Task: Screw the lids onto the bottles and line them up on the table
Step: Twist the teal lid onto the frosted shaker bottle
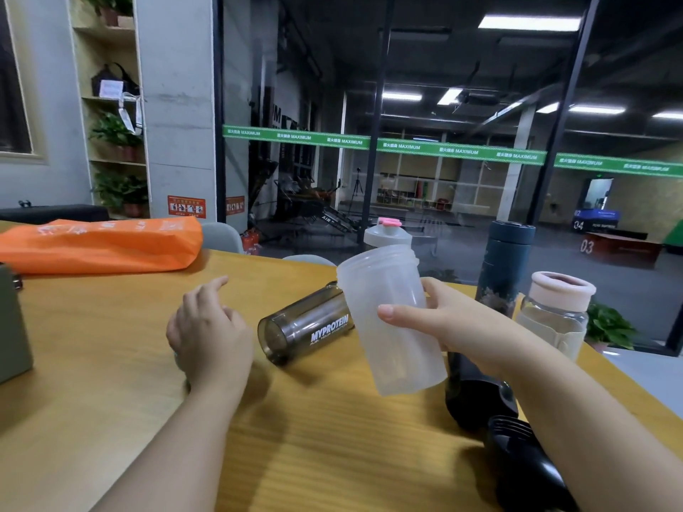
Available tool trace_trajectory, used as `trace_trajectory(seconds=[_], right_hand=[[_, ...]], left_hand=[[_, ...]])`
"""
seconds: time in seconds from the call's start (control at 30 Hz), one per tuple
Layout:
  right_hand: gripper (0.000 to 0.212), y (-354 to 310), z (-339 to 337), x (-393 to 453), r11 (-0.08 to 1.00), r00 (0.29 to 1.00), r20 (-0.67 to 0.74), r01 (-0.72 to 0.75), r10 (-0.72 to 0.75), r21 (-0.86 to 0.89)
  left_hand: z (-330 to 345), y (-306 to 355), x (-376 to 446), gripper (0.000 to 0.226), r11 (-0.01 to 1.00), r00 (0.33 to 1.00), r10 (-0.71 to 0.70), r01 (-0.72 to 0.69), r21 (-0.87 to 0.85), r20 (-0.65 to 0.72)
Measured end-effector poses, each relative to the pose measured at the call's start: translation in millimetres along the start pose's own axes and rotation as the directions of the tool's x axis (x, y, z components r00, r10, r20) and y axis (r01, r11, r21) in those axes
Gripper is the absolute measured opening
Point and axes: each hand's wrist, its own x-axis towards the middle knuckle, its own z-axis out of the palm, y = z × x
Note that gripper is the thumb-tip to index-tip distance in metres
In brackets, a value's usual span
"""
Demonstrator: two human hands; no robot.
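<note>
Bottle (391, 319), clear plastic, lidless, tilted above the table (111, 364), clasped around its middle by the right hand (439, 319); left hand (207, 327) loose and empty; white lid (387, 234) just behind, best fetched left-handed and threaded on squarely.

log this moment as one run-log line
right hand: holds lidless frosted translucent plastic shaker bottle off wooden table | left hand: empty, open | smoky grey plastic bottle: on its side, uncapped
</note>
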Motion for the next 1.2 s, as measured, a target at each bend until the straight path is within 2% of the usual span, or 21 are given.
trace_trajectory(seconds=[0.13,0.23,0.33,0.4,0.5,0.63,0.8,0.87,0.93,1.03,1.1,1.2], right_hand=[[0.043,-2.7,5.0,-2.6,0.999,0.998,0.058,0.036,-0.035,-0.020],[0.042,-2.3,7.2,-2.6,0.998,0.996,0.079,0.053,-0.051,-0.026],[0.047,0.4,7.4,-0.6,0.998,0.996,0.074,0.046,-0.044,-0.034],[0.060,3.0,7.5,1.4,0.999,0.998,0.060,0.026,-0.024,-0.047],[0.080,6.5,8.2,4.2,0.998,0.999,0.051,0.000,0.003,-0.062],[0.087,8.7,7.9,5.1,0.997,0.999,0.047,-0.022,0.025,-0.071],[0.070,7.8,8.6,3.2,0.996,0.998,0.051,-0.032,0.037,-0.083],[0.060,7.1,9.0,2.3,0.996,0.998,0.055,-0.037,0.042,-0.083],[0.060,6.7,10.2,1.6,0.995,0.997,0.053,-0.053,0.058,-0.088],[0.069,7.5,12.0,1.9,0.991,0.995,0.051,-0.080,0.086,-0.105],[0.076,7.7,12.2,0.8,0.988,0.994,0.039,-0.097,0.102,-0.124],[0.073,2.9,11.9,-4.5,0.984,0.994,0.023,-0.105,0.110,-0.145]], left_hand=[[-5.6,-3.1,3.3,0.047,0.995,0.995,-0.098,0.098,0.008,-0.031],[-7.3,-6.6,7.8,0.049,0.967,0.966,-0.256,0.256,0.017,0.021],[-5.9,-9.2,12.3,0.050,0.879,0.877,-0.470,0.475,-0.035,0.099],[-4.5,-12.9,15.4,0.053,0.794,0.799,-0.587,0.600,-0.102,0.130],[-2.5,-18.3,19.3,0.056,0.677,0.710,-0.687,0.702,-0.220,0.155],[-2.7,-16.1,17.8,0.055,0.614,0.692,-0.706,0.705,-0.354,0.153],[-13.0,0.9,18.4,0.054,0.568,0.704,-0.702,0.647,-0.510,0.111],[-15.8,8.6,19.4,0.053,0.556,0.722,-0.684,0.610,-0.565,0.107],[-16.6,13.3,19.1,0.049,0.524,0.734,-0.665,0.591,-0.614,0.139],[-22.3,27.1,12.9,0.020,0.478,0.756,-0.620,0.577,-0.662,0.212],[-24.2,37.5,7.3,0.020,0.478,0.788,-0.562,0.557,-0.679,0.251],[-24.1,48.4,-1.3,0.020,0.477,0.839,-0.473,0.499,-0.723,0.268]])
